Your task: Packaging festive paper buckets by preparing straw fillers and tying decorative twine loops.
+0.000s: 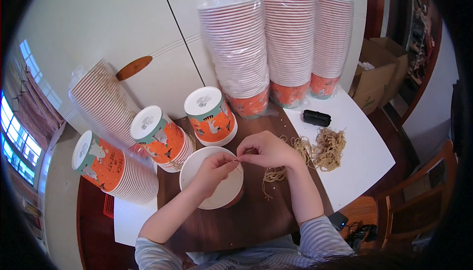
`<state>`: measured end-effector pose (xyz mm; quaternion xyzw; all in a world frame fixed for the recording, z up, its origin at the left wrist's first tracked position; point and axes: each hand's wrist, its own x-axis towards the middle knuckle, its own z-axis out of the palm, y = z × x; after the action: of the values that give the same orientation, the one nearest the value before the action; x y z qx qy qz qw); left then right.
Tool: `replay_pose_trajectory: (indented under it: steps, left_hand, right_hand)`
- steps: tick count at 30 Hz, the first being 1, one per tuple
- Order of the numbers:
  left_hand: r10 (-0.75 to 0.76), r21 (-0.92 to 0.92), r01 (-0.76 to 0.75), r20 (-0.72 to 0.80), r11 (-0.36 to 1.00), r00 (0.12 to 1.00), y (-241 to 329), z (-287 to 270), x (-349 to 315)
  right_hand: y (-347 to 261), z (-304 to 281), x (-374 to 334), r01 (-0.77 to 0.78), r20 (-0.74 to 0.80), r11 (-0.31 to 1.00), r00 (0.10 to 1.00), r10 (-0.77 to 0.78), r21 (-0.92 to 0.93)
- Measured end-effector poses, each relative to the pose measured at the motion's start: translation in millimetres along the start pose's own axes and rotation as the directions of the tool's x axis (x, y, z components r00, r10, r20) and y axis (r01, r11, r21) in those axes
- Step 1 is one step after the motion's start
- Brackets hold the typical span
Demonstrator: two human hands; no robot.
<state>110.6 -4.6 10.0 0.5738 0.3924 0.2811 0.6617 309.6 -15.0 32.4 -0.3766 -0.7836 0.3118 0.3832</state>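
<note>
Over a white-lined paper bucket (pixel 222 198), which stands mouth up on the brown board, both my hands meet fingertip to fingertip. My left hand (pixel 217 169) reaches across the bucket's mouth with thumb and fingers pinched together. Facing it, my right hand (pixel 266 150) pinches at the same spot. A thin string (pixel 239 167) shows between the fingertips; most of it is hidden. Beside my right wrist lie loose bundles of beige string (pixel 329 149), partly on the brown board and partly on the white tabletop.
Upside-down orange paper buckets stand left, some in stacks: one bucket stack (pixel 118 169), another (pixel 165 139), a third (pixel 212 117). Tall bagged bucket stacks (pixel 288 43) rise at the back. A black case (pixel 316 118) sits right. Beyond are cardboard boxes (pixel 374 73) and a wooden chair (pixel 419 196).
</note>
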Motion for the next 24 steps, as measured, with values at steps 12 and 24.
replay_pose_trajectory:
  steps: [12, 24]
  left_hand:
    - [0.015, -0.139, -0.019, -0.027, 0.99, 1.0, 1.8, -1.3, -1.4]
    - [-0.006, -0.144, 0.0, -0.044, 0.99, 0.999, 3.6, 0.4, -2.1]
  right_hand:
    - [2.2, 0.8, 1.1, -0.002, 0.02, 1.0, 1.0, 0.002, 0.019]
    - [0.1, -1.2, 1.3, -0.028, 0.054, 0.997, 0.998, 0.024, 0.073]
